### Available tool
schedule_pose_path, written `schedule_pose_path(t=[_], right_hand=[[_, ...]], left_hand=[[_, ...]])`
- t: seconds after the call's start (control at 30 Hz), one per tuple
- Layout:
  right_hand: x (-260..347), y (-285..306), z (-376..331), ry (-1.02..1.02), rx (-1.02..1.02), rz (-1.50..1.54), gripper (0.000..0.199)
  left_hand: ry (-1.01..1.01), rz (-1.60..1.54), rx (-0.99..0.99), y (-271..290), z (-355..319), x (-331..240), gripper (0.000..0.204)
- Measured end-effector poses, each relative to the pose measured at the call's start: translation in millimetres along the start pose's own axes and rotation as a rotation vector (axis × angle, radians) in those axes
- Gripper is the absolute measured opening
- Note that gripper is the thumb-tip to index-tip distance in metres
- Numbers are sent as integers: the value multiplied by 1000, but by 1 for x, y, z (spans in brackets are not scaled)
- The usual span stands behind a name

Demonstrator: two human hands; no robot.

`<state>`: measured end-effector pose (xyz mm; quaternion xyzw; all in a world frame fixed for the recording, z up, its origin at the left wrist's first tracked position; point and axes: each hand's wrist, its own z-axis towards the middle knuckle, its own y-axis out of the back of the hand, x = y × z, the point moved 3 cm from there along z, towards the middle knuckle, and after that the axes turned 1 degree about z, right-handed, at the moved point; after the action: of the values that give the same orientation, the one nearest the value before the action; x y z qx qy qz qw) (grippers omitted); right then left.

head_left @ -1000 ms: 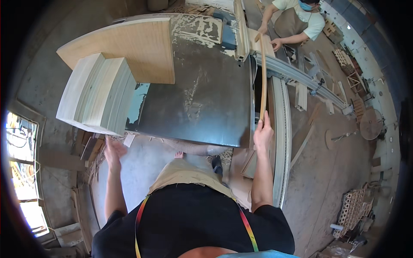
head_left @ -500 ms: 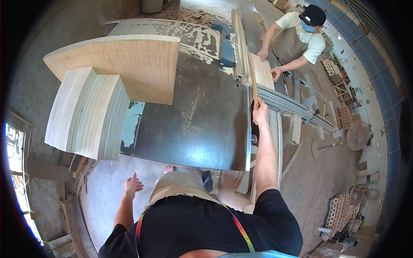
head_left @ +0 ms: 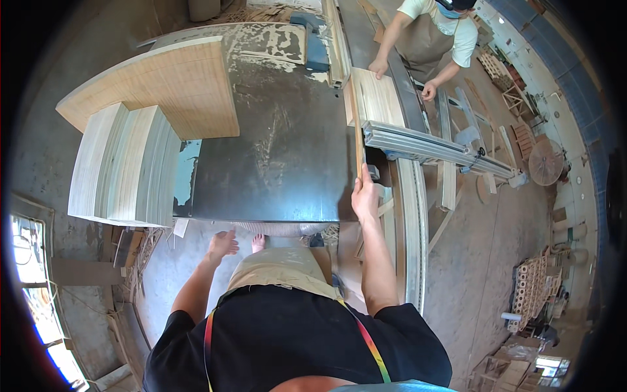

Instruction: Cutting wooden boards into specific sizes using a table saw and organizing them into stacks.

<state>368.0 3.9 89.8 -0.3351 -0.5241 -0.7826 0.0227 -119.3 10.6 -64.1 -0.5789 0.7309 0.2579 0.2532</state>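
Observation:
My right hand (head_left: pixel 364 199) is closed on the near end of a long thin wooden strip (head_left: pixel 358 140), which stretches away from me along the right edge of the dark metal saw table (head_left: pixel 274 176). A pale wooden board (head_left: pixel 377 98) lies against the strip's right side. My left hand (head_left: pixel 224 244) hangs empty by the table's front edge, its fingers apart. Across the machine, one hand of a co-worker (head_left: pixel 379 67) rests on the board, and the person's other hand (head_left: pixel 428 90) is off it.
On the table's left stand a stack of pale boards (head_left: pixel 124 166) and a large upright wooden panel (head_left: pixel 163 91). A metal fence rail (head_left: pixel 424 140) crosses at the right, above a long side rail (head_left: pixel 410 228). A blue machine part (head_left: pixel 317 42) sits at the back.
My right hand has drawn the strip nearer to me. My left hand has moved up and right toward the table edge. One of the co-worker's hands has let go of the board.

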Motion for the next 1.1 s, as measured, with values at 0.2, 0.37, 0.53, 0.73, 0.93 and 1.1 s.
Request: schedule_pose_path(t=[0.2,0.37,0.53,0.73,0.93,1.1], right_hand=[[-4,31,-74,-116,68,-15,52],[-12,53,-173,-79,-6,145,53],[-28,93,-286,-44,-98,248,51],[-37,139,-371,-441,60,394,47],[-61,148,-317,-158,-66,410,47],[-49,129,-235,-299,77,794,49]], left_hand=[[-16,74,345,-114,-24,-28,41],[46,-57,543,-229,-45,-55,45],[184,-304,796,-337,-53,-66,54],[257,-534,827,-407,-86,-74,56],[-34,-337,772,-376,-119,-71,53],[-151,-269,550,-266,-131,-82,46]])
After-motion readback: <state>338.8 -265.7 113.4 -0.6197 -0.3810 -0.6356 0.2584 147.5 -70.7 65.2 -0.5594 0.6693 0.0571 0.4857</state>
